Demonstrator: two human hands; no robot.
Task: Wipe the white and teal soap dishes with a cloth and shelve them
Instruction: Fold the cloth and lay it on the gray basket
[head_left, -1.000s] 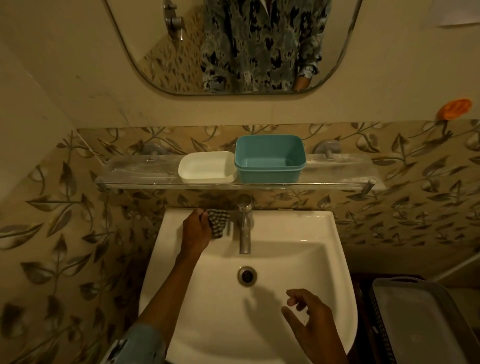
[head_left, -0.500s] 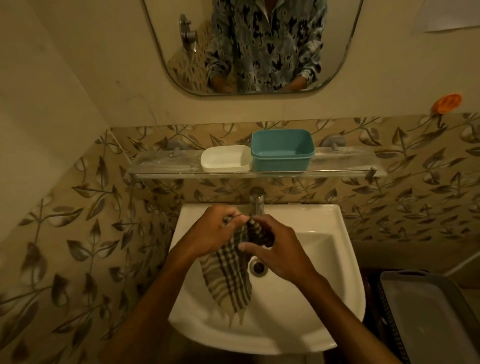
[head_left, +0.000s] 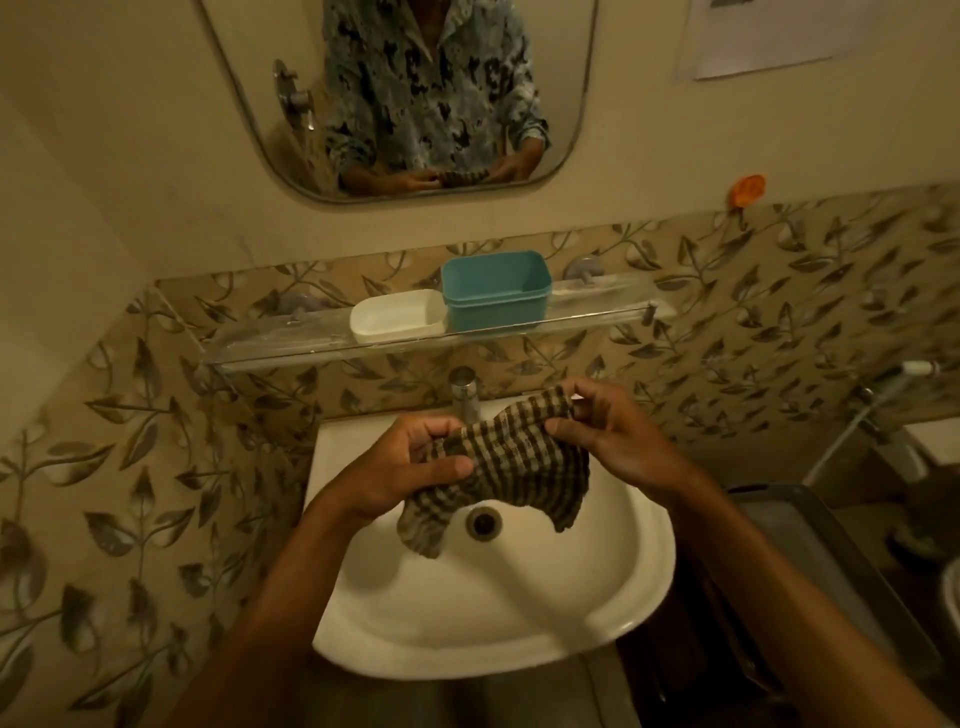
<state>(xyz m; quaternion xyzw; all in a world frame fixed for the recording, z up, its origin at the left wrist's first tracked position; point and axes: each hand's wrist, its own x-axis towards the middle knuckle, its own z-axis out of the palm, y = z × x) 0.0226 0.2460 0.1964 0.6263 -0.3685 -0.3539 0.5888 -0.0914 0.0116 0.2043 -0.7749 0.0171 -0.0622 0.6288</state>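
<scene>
The glass shelf (head_left: 270, 344) runs along the leaf-patterned wall above the sink (head_left: 467, 629). On it the white soap dish (head_left: 397, 316) sits left of centre, its right end touching the taller teal soap dish (head_left: 496, 291); both stand upright and open-topped.

The left forearm rises from the lower left corner over the front rim of the basin. The left hand (head_left: 410, 470) is held above the back left of the bowl, knuckles turned outward, thumb laid flat across the top of the checked cloth (head_left: 519, 460) and fingers curled in behind it, so the cloth's left edge is pinched between them.

The cloth stretches between the two hands in front of the tap (head_left: 464, 389), its loose lower corners hanging over the drain (head_left: 484, 521) without touching the bowl.

The right forearm comes in from the lower right corner. The right hand (head_left: 618, 434) sits a little higher than the left, wrist bent inward, thumb and curled fingertips gripping the cloth's upper right corner.
</scene>
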